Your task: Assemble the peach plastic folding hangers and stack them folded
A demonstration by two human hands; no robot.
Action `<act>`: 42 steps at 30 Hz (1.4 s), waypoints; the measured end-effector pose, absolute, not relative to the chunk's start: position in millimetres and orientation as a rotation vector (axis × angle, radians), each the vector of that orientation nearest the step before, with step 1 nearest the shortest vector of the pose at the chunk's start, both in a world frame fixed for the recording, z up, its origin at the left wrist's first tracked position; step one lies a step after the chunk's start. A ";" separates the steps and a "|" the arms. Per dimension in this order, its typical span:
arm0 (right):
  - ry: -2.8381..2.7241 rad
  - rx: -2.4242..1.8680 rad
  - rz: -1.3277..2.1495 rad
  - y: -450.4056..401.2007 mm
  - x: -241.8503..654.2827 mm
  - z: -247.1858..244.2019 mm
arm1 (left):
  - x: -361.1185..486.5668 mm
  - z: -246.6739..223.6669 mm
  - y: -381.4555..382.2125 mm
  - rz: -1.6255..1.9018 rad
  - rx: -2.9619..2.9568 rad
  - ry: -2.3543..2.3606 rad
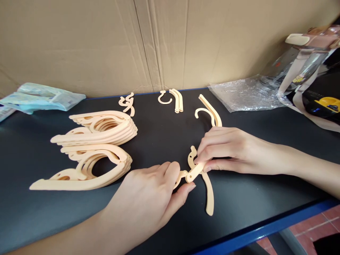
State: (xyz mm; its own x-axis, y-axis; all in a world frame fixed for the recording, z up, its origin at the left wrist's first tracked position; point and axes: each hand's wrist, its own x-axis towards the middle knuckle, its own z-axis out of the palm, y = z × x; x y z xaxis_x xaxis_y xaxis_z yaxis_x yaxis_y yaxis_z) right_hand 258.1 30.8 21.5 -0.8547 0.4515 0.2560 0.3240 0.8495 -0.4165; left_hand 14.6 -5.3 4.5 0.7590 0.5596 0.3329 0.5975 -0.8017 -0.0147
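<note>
My left hand [156, 187] pinches a small beige plastic piece [180, 178], mostly hidden by its fingers. My right hand [228, 150] grips a beige arm piece [196, 172], whose holed end touches the piece in my left hand. Under it a curved beige part [209, 194] lies on the black table, partly covered. Just beyond my right hand are a beige hook [204, 110] and a long arm piece [212, 106]. To the left lie two stacks of folded beige hangers, a rear one [114, 136] and a front one [106, 180].
Small beige parts [129, 104], a hook [165, 102] and two arm pieces [177, 101] lie at the back of the table [159, 138]. Cardboard [106, 46] stands behind. Blue-green packaging [42, 99] is left; clear plastic [239, 94] and a strapped bottle [297, 63] are right.
</note>
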 end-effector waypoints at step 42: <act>-2.646 -0.650 0.720 33.4 260.6 26.9 | 11.7 5.2 -8.0 -0.538 -2.757 -0.740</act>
State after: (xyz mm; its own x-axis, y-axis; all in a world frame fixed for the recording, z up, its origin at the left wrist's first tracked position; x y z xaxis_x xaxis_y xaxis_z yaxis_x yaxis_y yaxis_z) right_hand 260.6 33.4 26.9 -0.8446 0.5029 0.1834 0.3407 0.7693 -0.5405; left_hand 11.7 -8.0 5.2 0.8043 0.4336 0.4063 0.5204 -0.8441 -0.1294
